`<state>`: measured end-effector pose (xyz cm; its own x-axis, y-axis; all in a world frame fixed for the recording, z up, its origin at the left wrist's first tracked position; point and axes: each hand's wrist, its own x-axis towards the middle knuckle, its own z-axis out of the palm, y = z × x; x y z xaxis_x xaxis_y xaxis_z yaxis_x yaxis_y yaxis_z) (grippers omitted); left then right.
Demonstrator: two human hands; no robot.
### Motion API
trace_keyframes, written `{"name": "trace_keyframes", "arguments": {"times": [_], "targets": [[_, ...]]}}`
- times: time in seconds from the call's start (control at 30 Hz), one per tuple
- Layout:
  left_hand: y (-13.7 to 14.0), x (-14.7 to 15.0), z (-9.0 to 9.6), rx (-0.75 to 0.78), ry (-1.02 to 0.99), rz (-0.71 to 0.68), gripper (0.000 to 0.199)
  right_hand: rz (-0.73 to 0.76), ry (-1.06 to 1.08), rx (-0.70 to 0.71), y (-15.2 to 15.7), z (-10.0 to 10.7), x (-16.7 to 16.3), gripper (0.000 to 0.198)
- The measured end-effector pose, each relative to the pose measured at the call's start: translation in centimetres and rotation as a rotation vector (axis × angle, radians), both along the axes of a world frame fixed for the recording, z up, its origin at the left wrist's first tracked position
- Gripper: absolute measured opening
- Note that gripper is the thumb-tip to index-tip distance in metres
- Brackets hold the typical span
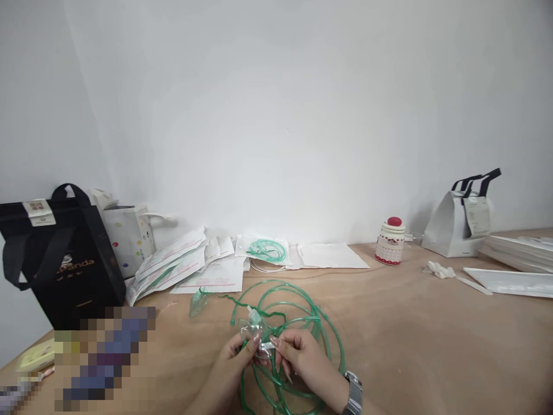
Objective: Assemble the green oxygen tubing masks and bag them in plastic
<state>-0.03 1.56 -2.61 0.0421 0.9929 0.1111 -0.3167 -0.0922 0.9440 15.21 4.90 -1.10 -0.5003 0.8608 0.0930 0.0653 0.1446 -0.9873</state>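
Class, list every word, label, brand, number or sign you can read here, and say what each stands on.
"Panda": gold letters on the large black carrier bag; anything before it is unclear.
Too small or blurred to read:
Pale label on that bag.
Red print on the flat white packets.
Print on the beige tag of the white black-handled bag.
Front of the round cream-and-red jar.
None legible: clear plastic mask.

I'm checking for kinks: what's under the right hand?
Coils of green tubing show on the far and near sides of the right hand, above the brown tabletop. Any tubing directly beneath the palm is covered, so kinks there can't be ruled out.
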Motion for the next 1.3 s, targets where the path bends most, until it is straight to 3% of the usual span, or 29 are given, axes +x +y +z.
{"name": "trace_keyframes", "arguments": {"times": [0.33, 0.53, 0.6, 0.73, 0.83, 1.03, 1.23, 1.3], "targets": [[-0.2, 0.1, 0.3, 0.022, 0.044, -0.027, 0.028, -0.035, -0.071, 0.015, -0.6, 0.0, -0.2, 0.050], [-0.4, 0.0, 0.8, 0.032, 0.091, -0.001, 0.018, -0.014, -0.031, -0.001, -0.6, 0.3, -0.4, 0.051], [-0.4, -0.2, 1.1, 0.033, 0.097, -0.007, 0.017, 0.055, 0.046, -0.095, -0.4, 0.4, -0.4, 0.051], [-0.6, -0.5, 2.0, 0.039, 0.003, -0.021, 0.012, 0.185, 0.220, -0.415, -0.2, 0.8, -0.2, 0.053], [-1.1, -0.5, 2.7, 0.020, -0.063, -0.143, 0.014, 0.264, 0.340, -0.622, -0.5, 0.7, 0.1, 0.050], [-2.3, -0.7, 4.1, -0.025, -0.073, -0.345, 0.020, 0.355, 0.563, -0.797, -1.7, 0.3, -0.2, 0.024], [-2.4, -0.4, 4.3, 0.017, -0.024, -0.353, 0.012, 0.395, 0.735, -0.694, -1.6, 1.6, 0.2, 0.018], [-2.1, -0.3, 3.9, 0.023, 0.008, -0.305, 0.014, 0.339, 0.738, -0.611, -1.5, 2.1, 0.3, 0.019]]}}
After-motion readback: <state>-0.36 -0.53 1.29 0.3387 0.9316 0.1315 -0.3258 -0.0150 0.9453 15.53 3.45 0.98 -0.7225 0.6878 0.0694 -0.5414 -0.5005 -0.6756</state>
